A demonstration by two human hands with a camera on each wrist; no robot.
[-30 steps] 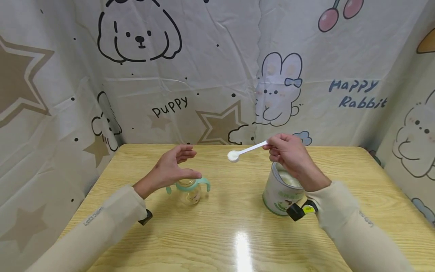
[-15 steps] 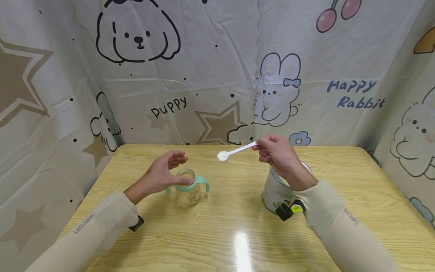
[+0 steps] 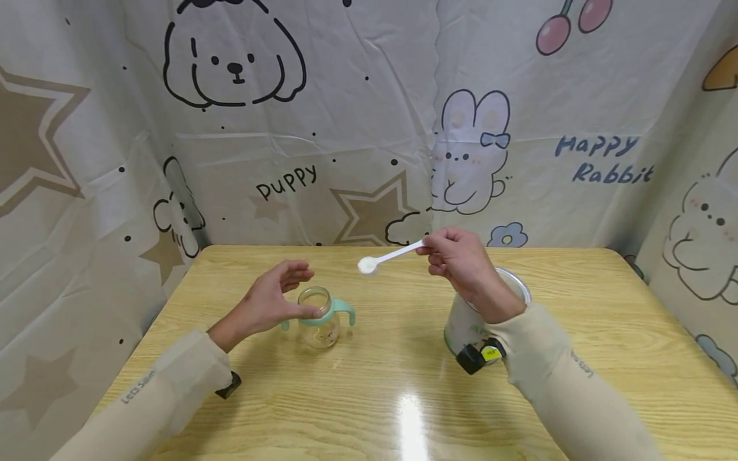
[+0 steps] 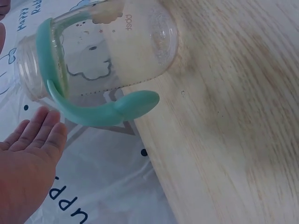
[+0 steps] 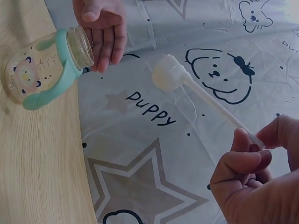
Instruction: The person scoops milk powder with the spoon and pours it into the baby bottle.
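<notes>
Here, centre-left in the head view, the left hand point(image 3: 275, 298) spreads thumb and fingers wide beside a clear, rounded, mint-handled bottle point(image 3: 321, 334), whose bear print point(image 5: 26, 74) only the right wrist view shows clearly. Mid-frame, a powder-filled white plastic scoop point(image 3: 369, 266) is pinched by the right hand point(image 3: 461, 262), near a pale cylindrical tin point(image 3: 463, 323).

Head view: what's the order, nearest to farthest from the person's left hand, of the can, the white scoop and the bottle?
1. Bottle: just beside the left hand, upright.
2. White scoop: farther right, pinched in the right hand.
3. Can: farthest right, partly hidden.
</notes>
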